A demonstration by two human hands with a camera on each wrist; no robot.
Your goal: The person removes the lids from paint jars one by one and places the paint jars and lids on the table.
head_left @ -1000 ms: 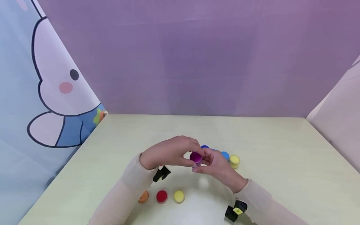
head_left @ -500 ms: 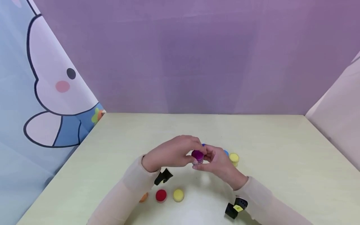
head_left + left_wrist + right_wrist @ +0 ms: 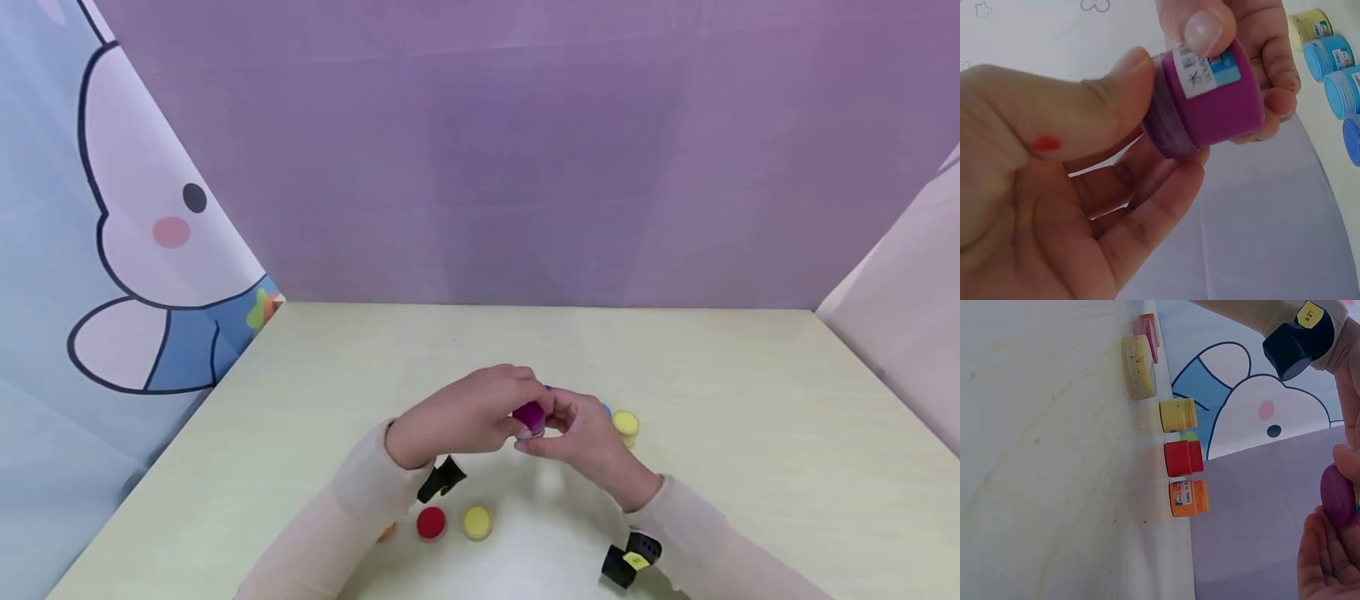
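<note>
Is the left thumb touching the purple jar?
Touching. The left wrist view shows the left hand with its thumb pressed against the purple jar near its lid.

Purple wall (image 3: 525,150), seemingly pale table (image 3: 750,433)

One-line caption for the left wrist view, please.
Both hands grip a purple paint pot, left hand and right hand; yellow and blue pots stand behind.
</note>
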